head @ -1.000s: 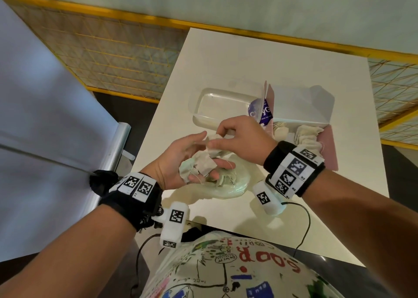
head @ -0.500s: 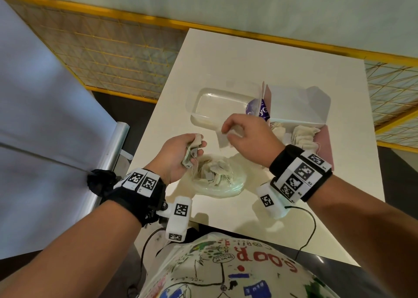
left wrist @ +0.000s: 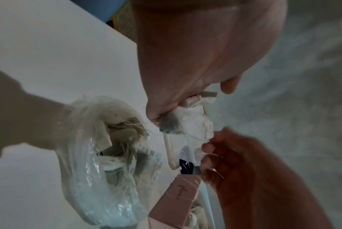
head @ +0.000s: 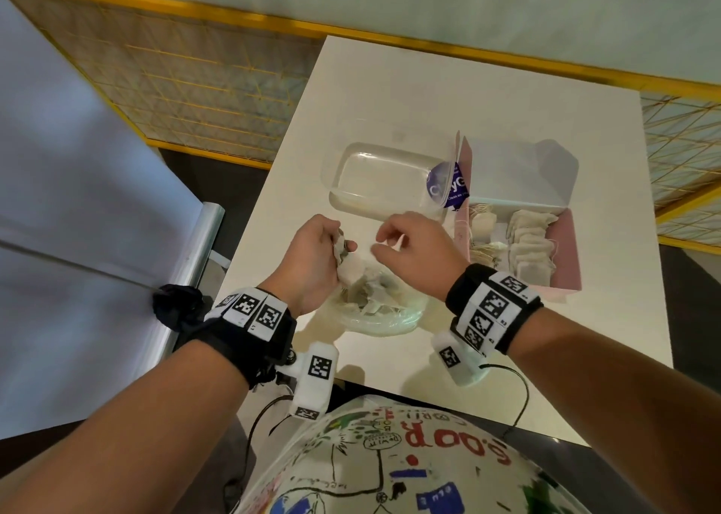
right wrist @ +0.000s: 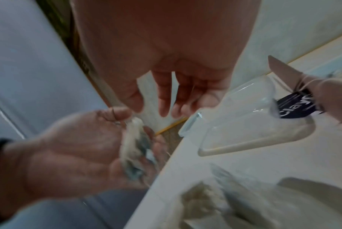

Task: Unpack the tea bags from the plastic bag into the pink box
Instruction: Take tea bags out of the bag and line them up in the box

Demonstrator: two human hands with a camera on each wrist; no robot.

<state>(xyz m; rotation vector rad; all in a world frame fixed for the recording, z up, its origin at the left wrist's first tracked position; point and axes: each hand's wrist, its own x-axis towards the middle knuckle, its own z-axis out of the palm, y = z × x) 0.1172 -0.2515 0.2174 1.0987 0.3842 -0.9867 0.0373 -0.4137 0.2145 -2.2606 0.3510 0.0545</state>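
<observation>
Lifted off the plastic bag [head: 376, 310], left hand [head: 312, 258] clutches tea bags [head: 345, 258]; right hand [head: 413, 248] loosely spread.

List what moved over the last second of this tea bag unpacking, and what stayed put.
The left hand rose off the clear plastic bag and moved left, gripping a bunch of white tea bags. The right hand lifted away from that bunch towards the pink box; whether it pinches anything is unclear. The bag, box and clear plastic tray stayed where they were.
</observation>
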